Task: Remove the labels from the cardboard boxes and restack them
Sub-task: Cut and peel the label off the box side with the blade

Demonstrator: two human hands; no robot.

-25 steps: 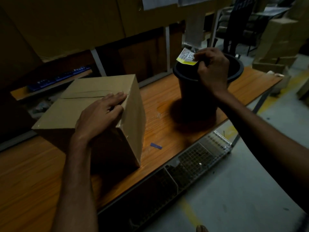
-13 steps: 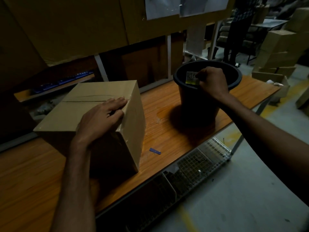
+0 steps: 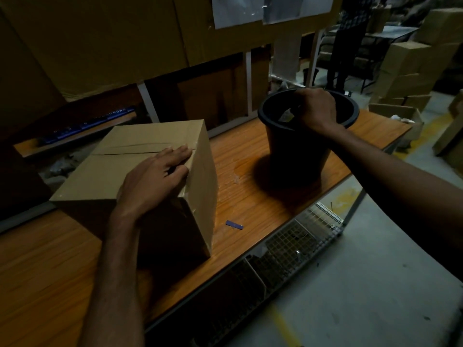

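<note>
**Label (image 3: 285, 115) low in the bucket (image 3: 295, 151), cardboard box (image 3: 140, 149) held on the table (image 3: 250, 156)**

The label shows as a pale scrap inside the mouth of the black bucket, just beside the curled fingers of the right hand (image 3: 317, 110). That hand hangs over the bucket's opening, knuckles up and fingers bent downward. In this dim light I cannot tell whether its grip has the label pinched or has let it go. The left hand (image 3: 152, 181) lies flat on top of the cardboard box near its right edge, with the grip open and the fingers straight. The box stands on the table to the left of the bucket, apart from it.

Half a second ago the label was at rim height, pinched in the right fingers. Now it sits lower, within the bucket. The left hand and the box have not shifted.

A small blue strip (image 3: 234, 224) lies on the table in front of the box. A wire-mesh rack (image 3: 295, 241) sits under the table's near edge. Stacked cartons (image 3: 411, 66) and a standing person (image 3: 348, 46) are at the far right.
</note>
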